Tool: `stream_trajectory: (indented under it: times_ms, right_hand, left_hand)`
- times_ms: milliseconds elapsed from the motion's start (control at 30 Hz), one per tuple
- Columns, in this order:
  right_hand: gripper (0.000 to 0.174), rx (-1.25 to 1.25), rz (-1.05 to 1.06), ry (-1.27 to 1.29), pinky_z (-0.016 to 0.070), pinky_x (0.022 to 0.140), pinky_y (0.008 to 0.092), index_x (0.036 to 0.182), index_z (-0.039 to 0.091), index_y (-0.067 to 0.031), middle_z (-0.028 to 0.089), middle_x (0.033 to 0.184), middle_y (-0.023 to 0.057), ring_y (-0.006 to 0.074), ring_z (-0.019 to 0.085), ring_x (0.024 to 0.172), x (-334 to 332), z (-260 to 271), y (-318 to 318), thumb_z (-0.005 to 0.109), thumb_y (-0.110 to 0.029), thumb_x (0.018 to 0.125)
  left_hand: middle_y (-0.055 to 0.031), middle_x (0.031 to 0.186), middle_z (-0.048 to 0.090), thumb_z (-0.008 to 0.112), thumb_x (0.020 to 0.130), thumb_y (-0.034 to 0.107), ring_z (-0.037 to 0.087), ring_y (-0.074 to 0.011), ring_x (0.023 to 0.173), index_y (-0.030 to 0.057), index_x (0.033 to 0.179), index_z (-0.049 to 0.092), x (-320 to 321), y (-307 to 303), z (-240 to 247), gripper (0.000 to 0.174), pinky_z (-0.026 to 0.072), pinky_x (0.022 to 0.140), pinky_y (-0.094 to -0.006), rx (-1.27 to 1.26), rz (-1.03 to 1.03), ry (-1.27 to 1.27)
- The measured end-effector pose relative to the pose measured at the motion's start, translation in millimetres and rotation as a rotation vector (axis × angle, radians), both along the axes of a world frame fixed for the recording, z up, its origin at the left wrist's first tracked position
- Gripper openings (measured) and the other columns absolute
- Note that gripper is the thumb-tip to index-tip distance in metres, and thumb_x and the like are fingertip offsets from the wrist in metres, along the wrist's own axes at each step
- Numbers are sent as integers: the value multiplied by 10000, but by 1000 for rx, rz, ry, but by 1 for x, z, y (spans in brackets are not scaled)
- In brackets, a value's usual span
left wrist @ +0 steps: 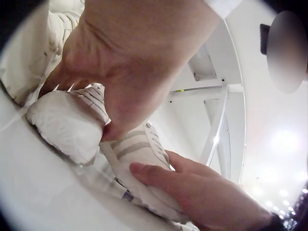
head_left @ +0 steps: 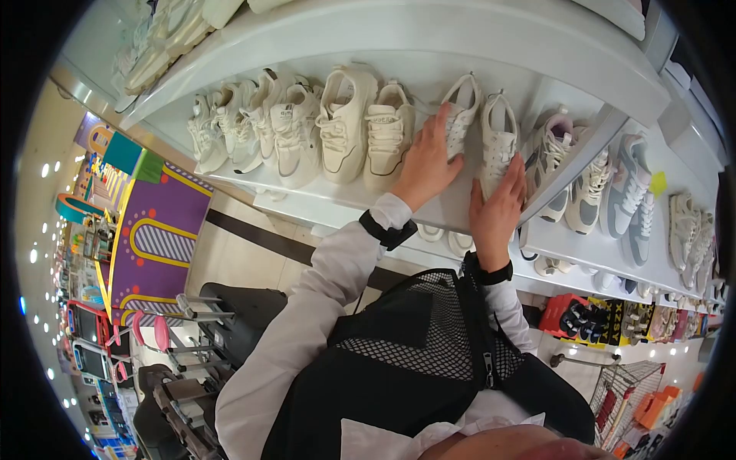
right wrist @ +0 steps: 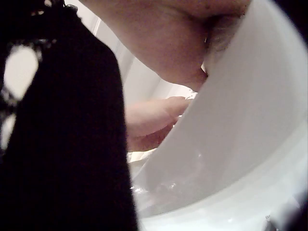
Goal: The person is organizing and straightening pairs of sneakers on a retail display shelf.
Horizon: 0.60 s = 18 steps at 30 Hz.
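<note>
Two white lace-up sneakers stand side by side on the white shelf [head_left: 441,201], toes toward the person. My left hand [head_left: 431,165] grips the left sneaker [head_left: 459,132], fingers along one side and thumb on the other. In the left wrist view its rounded toe [left wrist: 67,127] shows under the hand. My right hand [head_left: 498,215] holds the right sneaker [head_left: 498,146] round its front, thumb on the inner side. Grey stripes mark that shoe's side in the left wrist view. The right wrist view shows mostly sleeve and shelf, with the sneakers largely hidden.
Cream sneakers [head_left: 343,134] line the shelf to the left. A slanted divider [head_left: 575,165] stands just right of the hands, with grey and white sneakers [head_left: 629,188] beyond it. An upper shelf [head_left: 429,42] overhangs. A shopping cart [head_left: 625,387] stands at lower right.
</note>
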State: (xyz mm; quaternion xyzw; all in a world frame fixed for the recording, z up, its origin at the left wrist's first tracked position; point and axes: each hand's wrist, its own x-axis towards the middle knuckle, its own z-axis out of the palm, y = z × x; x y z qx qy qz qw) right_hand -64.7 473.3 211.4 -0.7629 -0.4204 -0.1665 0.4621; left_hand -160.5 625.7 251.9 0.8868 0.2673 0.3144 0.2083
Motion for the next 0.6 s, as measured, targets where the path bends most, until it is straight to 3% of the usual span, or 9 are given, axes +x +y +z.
stream_trajectory:
  times_ms: [267,600]
  right_hand:
    - [982,-21,-1,13,394,1280,606,1761,273,32,422,1711,342,542,457,1544,1,-6,0,826,-139,968]
    - [990,-7,-1,16,369,1296,608,1761,266,44,417,1736,318,540,440,1570,2,-9,1,826,-141,966]
  left_hand:
    - [-349,1642,500,849,928,197,591,-559,1424,57,1793,168,0,3,-5,1110,541,1152,-577,-3,10,-65]
    - [-358,1605,557,824,931,197,606,-540,1434,78,1792,166,-5,13,3,1091,513,1188,-539,-215,-1,-102]
